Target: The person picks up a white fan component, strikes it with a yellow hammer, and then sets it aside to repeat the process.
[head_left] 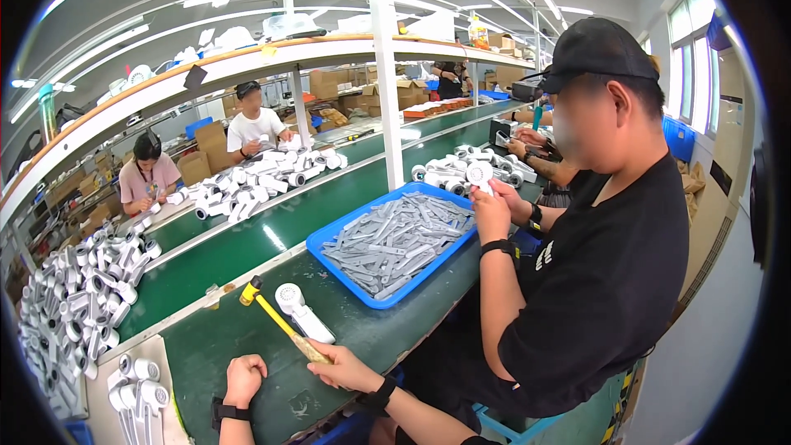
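My right hand [346, 369] grips the wooden end of a hammer [278, 314] with a yellow shaft and a black-and-yellow head. The hammer slants up and left over the green bench top. Just beyond its shaft lies a white handheld fan [303, 314], with its round slotted head pointing away from me. My left hand [245, 377] rests on the bench left of the hammer, its fingers curled in a loose fist and nothing showing in them.
A blue tray [381, 303] of grey plastic strips sits ahead. White fan pieces [82, 297] are heaped at left, with several more [142, 391] near my left arm. A green conveyor belt [268, 235] runs behind. At right, a co-worker in black [593, 280] holds a white fan.
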A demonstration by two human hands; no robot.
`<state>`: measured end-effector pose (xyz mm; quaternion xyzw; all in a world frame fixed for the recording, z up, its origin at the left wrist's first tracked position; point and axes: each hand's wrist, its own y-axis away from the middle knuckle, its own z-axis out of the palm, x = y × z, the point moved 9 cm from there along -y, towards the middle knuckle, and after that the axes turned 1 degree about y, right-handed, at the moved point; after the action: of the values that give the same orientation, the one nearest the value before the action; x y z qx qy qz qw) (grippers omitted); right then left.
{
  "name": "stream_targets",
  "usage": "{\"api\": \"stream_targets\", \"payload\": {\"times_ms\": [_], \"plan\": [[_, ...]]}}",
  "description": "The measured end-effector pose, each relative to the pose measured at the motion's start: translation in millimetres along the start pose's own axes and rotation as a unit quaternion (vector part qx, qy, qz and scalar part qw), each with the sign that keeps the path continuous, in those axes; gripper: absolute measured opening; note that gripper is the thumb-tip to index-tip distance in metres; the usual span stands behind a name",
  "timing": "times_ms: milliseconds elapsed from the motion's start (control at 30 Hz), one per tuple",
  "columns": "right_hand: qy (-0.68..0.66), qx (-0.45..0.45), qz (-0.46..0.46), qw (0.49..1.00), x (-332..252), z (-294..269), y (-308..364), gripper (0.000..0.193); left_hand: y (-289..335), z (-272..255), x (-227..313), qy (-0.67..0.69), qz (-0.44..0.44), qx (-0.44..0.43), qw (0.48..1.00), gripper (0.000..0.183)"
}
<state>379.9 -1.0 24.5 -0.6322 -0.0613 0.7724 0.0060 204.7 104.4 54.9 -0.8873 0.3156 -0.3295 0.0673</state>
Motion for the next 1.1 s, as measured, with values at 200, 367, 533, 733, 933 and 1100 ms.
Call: {"api": "stream_targets", "payload": {"times_ms": [200, 367, 533, 733, 933, 1100], "plan": [[-0.002, -0.009, -0.003, 1.000, -1.7, 1.3, 1.5, 0.066, -0.4, -0.3, 2.2, 0.013, -0.006, -0.013, 1.000, 0.022], [0.011, 0.003, 0.000, 1.000, -0.9, -1.0, 1.3, 0.066, -0.8, -1.0, 0.3, 0.021, 0.007, -0.010, 1.000, 0.022], [0.012, -0.018, 0.003, 1.000, -6.8, 7.8, 3.8, 0.066, 0.5, -2.0, -0.4, 0.048, 0.009, -0.023, 0.999, 0.021], [0.000, -0.115, 0.035, 0.993, -6.9, 16.8, 11.5, 0.063, -5.6, 4.7, 5.2, 0.062, 0.010, -0.039, 0.997, 0.020], [0.043, -0.134, 0.066, 0.988, -4.2, 28.3, 6.3, 0.063, -1.1, -3.6, -2.8, 0.078, -0.010, -0.028, 0.997, 0.019], [0.026, -0.112, 0.059, 0.992, -10.4, 25.0, 11.4, 0.061, -2.1, 0.9, -2.7, 0.073, -0.012, -0.037, 0.997, 0.018]]}}
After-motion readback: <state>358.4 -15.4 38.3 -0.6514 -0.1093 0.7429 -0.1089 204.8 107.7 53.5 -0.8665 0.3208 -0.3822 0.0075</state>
